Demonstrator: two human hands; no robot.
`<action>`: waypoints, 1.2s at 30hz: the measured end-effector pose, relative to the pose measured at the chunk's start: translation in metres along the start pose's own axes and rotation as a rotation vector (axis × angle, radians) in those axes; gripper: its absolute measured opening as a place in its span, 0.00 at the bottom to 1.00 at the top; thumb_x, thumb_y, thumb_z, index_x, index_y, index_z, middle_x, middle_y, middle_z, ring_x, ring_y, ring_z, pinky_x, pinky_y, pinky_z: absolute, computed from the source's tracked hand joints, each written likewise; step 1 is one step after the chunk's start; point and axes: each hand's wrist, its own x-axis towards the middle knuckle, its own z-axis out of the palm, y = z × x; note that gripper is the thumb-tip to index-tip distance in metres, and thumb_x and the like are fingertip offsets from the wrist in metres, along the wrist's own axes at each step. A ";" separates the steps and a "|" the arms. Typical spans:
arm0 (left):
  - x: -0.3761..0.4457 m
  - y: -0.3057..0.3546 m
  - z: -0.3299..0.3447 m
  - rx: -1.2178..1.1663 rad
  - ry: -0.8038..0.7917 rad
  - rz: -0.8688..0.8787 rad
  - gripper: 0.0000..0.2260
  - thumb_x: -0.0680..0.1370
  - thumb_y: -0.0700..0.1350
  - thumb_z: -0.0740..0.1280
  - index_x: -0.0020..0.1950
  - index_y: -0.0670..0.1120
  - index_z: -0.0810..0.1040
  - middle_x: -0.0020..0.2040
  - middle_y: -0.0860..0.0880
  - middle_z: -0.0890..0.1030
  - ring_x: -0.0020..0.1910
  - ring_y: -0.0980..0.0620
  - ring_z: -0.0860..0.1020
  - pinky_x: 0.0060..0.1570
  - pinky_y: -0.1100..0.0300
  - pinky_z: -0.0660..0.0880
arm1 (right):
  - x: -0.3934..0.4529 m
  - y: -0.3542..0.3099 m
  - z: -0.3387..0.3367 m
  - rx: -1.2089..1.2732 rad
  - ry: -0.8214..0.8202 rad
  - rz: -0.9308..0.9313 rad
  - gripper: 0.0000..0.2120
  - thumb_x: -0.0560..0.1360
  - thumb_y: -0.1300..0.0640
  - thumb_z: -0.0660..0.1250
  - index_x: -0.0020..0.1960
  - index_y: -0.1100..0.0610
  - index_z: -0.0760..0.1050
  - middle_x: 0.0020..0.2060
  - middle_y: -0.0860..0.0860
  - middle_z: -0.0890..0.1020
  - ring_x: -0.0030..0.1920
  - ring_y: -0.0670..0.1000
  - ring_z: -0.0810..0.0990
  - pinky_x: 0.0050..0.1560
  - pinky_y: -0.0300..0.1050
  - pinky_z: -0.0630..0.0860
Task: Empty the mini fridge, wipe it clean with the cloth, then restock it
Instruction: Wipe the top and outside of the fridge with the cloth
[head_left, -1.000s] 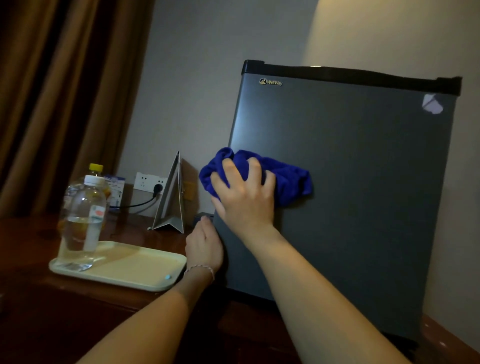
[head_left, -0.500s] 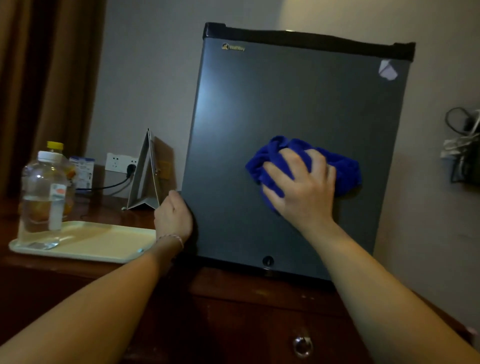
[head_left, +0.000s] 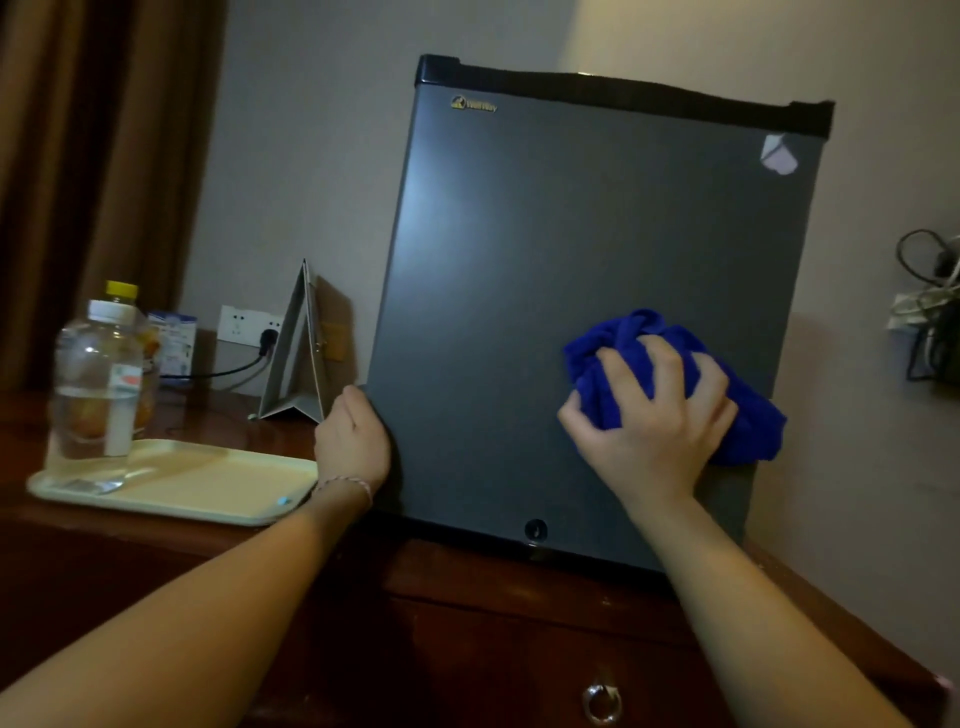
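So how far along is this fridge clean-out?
Emptying looks at least begun: bottles stand on the tray beside the mini fridge. In hand: the right hand presses the blue cloth on the closed door; the left hand holds its edge. Restocking remains; the inside is hidden.

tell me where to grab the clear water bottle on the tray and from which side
Grip the clear water bottle round its straight body below the white cap, coming from the right, over the bare part of the tray. It stands upright, and a yellow-capped bottle crowds it from behind.
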 end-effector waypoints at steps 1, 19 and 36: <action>-0.003 -0.001 -0.001 -0.018 -0.006 -0.002 0.17 0.85 0.45 0.46 0.46 0.41 0.69 0.59 0.31 0.76 0.57 0.32 0.74 0.61 0.44 0.69 | 0.001 -0.015 0.002 0.008 0.008 -0.005 0.18 0.71 0.40 0.67 0.55 0.49 0.81 0.59 0.55 0.81 0.59 0.66 0.75 0.51 0.59 0.70; -0.006 -0.025 0.001 -0.091 0.022 -0.015 0.20 0.85 0.49 0.46 0.38 0.49 0.68 0.42 0.42 0.77 0.44 0.42 0.75 0.49 0.51 0.68 | 0.012 -0.171 0.033 0.179 -0.137 -0.311 0.18 0.75 0.42 0.67 0.60 0.50 0.79 0.65 0.53 0.77 0.64 0.64 0.72 0.58 0.62 0.69; -0.009 -0.021 0.000 -0.069 0.012 -0.091 0.24 0.86 0.50 0.45 0.56 0.36 0.76 0.63 0.30 0.75 0.61 0.33 0.72 0.61 0.49 0.65 | -0.070 0.061 -0.026 0.040 -0.109 -0.169 0.13 0.73 0.46 0.73 0.53 0.51 0.81 0.59 0.55 0.81 0.59 0.67 0.74 0.48 0.59 0.70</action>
